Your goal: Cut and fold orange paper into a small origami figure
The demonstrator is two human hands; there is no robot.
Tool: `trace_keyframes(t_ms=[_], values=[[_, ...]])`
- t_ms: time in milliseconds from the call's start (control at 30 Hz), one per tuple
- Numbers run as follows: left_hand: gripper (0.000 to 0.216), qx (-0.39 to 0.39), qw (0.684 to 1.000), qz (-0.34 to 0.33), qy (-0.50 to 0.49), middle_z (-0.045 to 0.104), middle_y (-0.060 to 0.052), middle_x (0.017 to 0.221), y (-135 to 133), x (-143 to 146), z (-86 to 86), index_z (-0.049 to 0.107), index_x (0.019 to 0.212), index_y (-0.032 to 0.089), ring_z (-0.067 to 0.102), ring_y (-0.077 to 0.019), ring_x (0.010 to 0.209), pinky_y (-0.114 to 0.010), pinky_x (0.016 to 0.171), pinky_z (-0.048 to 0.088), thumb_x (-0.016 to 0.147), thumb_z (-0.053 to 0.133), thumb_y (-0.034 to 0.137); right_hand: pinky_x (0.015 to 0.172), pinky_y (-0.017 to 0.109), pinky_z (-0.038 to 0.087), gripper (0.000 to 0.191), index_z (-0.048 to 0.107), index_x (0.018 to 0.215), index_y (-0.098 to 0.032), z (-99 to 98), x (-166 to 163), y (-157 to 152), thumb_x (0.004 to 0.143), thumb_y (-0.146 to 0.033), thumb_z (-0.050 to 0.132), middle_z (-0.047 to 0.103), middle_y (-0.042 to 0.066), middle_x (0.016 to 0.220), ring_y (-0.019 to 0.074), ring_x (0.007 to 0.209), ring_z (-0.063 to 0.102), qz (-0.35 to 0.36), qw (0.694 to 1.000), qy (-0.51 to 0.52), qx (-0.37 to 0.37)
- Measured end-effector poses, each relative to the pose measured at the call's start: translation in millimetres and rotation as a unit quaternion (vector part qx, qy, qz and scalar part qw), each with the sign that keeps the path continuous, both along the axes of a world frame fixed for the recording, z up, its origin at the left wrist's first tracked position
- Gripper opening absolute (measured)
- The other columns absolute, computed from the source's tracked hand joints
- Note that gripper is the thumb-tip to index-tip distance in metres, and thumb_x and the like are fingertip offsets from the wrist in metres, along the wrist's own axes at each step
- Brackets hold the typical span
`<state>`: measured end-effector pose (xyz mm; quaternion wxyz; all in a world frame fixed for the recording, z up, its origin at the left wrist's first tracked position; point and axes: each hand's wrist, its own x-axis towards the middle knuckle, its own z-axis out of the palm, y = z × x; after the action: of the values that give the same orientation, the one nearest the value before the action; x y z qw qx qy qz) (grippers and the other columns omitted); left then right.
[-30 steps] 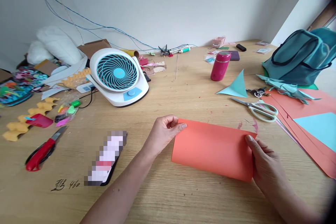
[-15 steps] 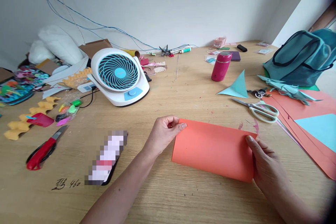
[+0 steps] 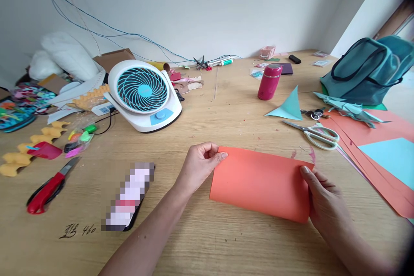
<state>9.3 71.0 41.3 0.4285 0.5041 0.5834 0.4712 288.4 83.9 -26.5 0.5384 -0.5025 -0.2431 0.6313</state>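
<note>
A sheet of orange paper (image 3: 260,183), bent over on itself along the near side, is held between my two hands above the wooden table. My left hand (image 3: 203,164) pinches its upper left corner, thumb on top. At the upper right corner my right hand (image 3: 323,194) grips the paper, its thumb on the face and the fingers behind. To the right of the paper lie white-handled scissors (image 3: 318,136) and a folded light-blue paper triangle (image 3: 289,105).
A white fan (image 3: 145,95) stands at the back left. Red-handled scissors (image 3: 48,189) and a phone (image 3: 129,198) lie at left. A pink flask (image 3: 270,82), a teal bag (image 3: 362,73), a folded blue paper figure (image 3: 351,110) and orange sheets (image 3: 391,185) are at right.
The view has shifted slightly, so the things on the table appear a little further left. Both hands keep the same hold on the orange paper.
</note>
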Motion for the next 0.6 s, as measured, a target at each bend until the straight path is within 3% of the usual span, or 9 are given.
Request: trace_keyframes(t_ms=[600], values=[[0.048, -0.007, 1.0, 0.001, 0.025, 0.031, 0.006, 0.063, 5.5, -3.0, -8.2, 0.04, 0.059, 0.019, 0.029, -0.0094, 0.061, -0.025, 0.058, 0.024, 0.075, 0.074, 0.049, 0.055, 0.032, 0.063, 0.029, 0.077, 0.087, -0.028, 0.3, -0.5, 1.9, 0.065, -0.042, 0.089, 0.078, 0.001, 0.086, 0.027, 0.079, 0.075, -0.004, 0.999, -0.005, -0.038]])
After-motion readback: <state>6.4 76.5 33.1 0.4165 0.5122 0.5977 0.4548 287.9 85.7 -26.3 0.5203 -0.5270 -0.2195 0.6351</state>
